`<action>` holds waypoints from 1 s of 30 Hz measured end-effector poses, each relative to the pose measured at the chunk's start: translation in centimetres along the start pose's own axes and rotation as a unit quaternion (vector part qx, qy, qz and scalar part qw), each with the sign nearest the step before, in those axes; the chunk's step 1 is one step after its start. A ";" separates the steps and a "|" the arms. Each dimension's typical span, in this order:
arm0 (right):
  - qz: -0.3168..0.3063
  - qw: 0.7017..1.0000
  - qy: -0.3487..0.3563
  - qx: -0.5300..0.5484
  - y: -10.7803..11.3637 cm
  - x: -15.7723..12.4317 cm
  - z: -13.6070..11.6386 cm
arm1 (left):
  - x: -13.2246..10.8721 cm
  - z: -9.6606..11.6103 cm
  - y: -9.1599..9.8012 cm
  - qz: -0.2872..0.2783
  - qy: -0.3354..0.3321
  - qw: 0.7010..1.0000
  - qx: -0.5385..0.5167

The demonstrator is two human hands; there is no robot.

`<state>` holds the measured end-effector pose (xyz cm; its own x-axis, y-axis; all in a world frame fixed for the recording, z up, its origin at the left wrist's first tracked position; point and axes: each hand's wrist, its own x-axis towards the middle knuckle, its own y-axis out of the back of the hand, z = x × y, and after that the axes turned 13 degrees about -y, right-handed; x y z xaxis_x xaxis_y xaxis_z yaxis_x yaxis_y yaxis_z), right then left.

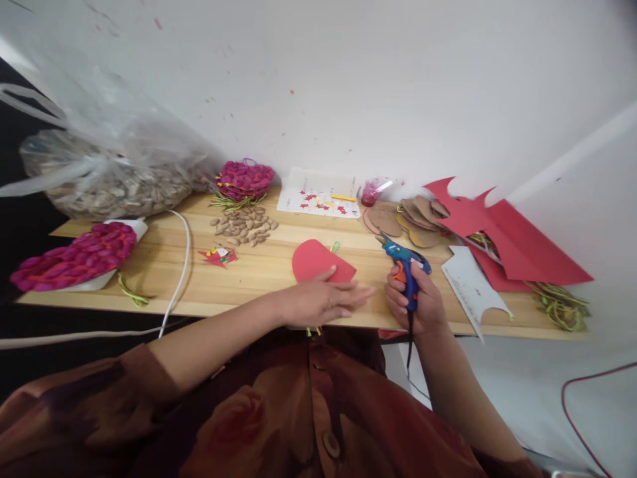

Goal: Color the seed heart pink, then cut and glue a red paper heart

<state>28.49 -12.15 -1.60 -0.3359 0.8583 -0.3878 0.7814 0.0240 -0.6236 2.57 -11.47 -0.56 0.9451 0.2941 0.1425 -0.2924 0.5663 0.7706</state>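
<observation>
My left hand (323, 300) lies flat across the lower part of a red paper cutout (313, 260), fingers stretched to the right. The cutout has a rounded left side and a corner at the right, and a small green loop (335, 247) sticks out behind its upper edge. Yellow-green strands show below my left hand at the table's front edge. In my right hand (418, 299) is a blue hot glue gun (407, 265) with an orange trigger. Its nozzle points up and to the left, above the wood, apart from the cutout.
Peanuts (243, 226) lie in a loose pile on the wooden table (259, 275). Magenta braided pieces (82, 257) rest at the left, near a white cable (185, 265) and a plastic bag (119, 179). Brown cardboard shapes (418, 222) and red paper scraps (527, 245) lie at the right.
</observation>
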 end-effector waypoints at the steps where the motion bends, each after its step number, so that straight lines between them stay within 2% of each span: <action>1: -0.001 1.000 0.000 0.000 0.0 0.0 0.0 | -0.2 0.5 -0.2 0.027 -0.011 0.999 -0.029; 3: -0.002 1.000 0.001 -0.002 0.0 0.0 0.0 | -0.3 0.9 -0.7 0.088 -0.012 0.996 -0.029; 6: 0.001 1.000 0.000 -0.004 0.1 0.1 0.0 | 0.6 0.0 -1.0 0.153 0.074 0.984 0.049; 8: 0.003 1.000 0.000 -0.004 0.2 0.1 0.0 | 1.5 -1.2 -1.0 0.142 0.149 0.971 0.125; 10: 0.004 1.000 0.001 -0.003 0.2 0.1 0.0 | 2.4 -2.1 -0.9 0.095 0.211 0.957 0.175; 13: 0.004 1.000 -0.002 0.000 0.2 0.0 0.0 | 3.1 -2.6 -1.0 0.061 0.246 0.944 0.210; 23: 0.004 1.000 -0.004 -0.002 -0.1 -0.1 -0.1 | 2.1 -1.7 -0.2 0.000 0.173 0.969 0.176; 30: -0.001 1.000 -0.004 -0.001 0.0 0.0 0.0 | 1.0 -1.8 0.4 -0.005 0.071 0.984 0.166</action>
<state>28.46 -12.14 -1.59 -0.3417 0.8539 -0.3926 0.7820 0.0267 -0.6227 3.09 -9.56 -1.20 0.9111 0.4071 0.0647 -0.1977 0.2938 0.9352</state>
